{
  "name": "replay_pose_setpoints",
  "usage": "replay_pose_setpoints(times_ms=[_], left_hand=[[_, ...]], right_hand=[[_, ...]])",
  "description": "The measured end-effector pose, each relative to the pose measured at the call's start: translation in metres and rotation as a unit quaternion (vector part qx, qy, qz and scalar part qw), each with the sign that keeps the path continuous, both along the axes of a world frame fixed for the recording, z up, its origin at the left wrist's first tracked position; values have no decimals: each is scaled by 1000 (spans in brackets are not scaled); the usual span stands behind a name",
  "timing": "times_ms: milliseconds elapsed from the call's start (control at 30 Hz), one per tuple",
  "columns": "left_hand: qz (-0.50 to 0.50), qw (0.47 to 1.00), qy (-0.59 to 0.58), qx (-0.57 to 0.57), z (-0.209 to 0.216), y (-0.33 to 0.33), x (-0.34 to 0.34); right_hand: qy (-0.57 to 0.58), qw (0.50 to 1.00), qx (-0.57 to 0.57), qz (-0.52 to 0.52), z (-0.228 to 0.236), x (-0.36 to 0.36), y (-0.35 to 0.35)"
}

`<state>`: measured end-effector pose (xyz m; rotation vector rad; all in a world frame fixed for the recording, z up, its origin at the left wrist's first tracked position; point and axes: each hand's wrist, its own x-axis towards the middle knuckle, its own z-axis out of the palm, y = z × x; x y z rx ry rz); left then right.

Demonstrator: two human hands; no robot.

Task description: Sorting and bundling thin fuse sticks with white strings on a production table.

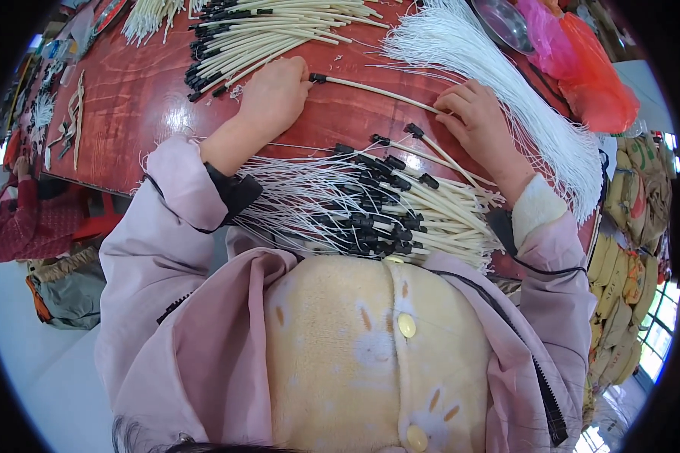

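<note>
The cream tube (374,90) lies flat on the red tabletop (128,98), stretched between your two hands, with its black cap (318,77) at the left end. Your left hand (273,94) is curled knuckles-up and presses on the capped end; whether its fingertips actually pinch the cap cannot be told from this view. Your right hand (477,121) has its fingers bent and closed on the other end of the tube, just beside the bundle of white strings (506,83).

Handling, as a judgement: the tube looks very light and thin. It holds a nearly straight line across the gap, so treat it as semi-stiff, able to flex but not to go limp. Its smooth surface may slip between bare fingers. The cap is the firmest point; take hold there with a thumb-and-forefinger pinch, and support the far end lightly to keep the tube from bowing.

The white strings are soft, fine and easily tangled; keep your right hand from dragging through them.

A pile of capped tubes (400,208) lies at the near edge of the tabletop, between your forearms, with loose strings trailing from it to the left. A second pile of capped tubes (272,34) lies beyond your left hand, well apart from the first.
</note>
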<state>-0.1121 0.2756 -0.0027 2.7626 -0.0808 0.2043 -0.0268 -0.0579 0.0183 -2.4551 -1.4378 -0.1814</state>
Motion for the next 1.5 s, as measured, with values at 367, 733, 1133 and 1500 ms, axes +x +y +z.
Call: replay_pose_setpoints(times_ms=[367,733,1133,1500], left_hand=[[16,997,-76,-15,22,24,-2],[275,937,-169,-134,72,238,-156],[88,995,-52,-6,90,100,-98],[-447,887,4,-118,60,-160,23]], right_hand=[[-20,998,33,-39,1,-5,-17],[100,992,43,-66,126,-106,-84],[126,985,30,-116,78,-114,-112],[171,960,11,-221,68,-109,-110]])
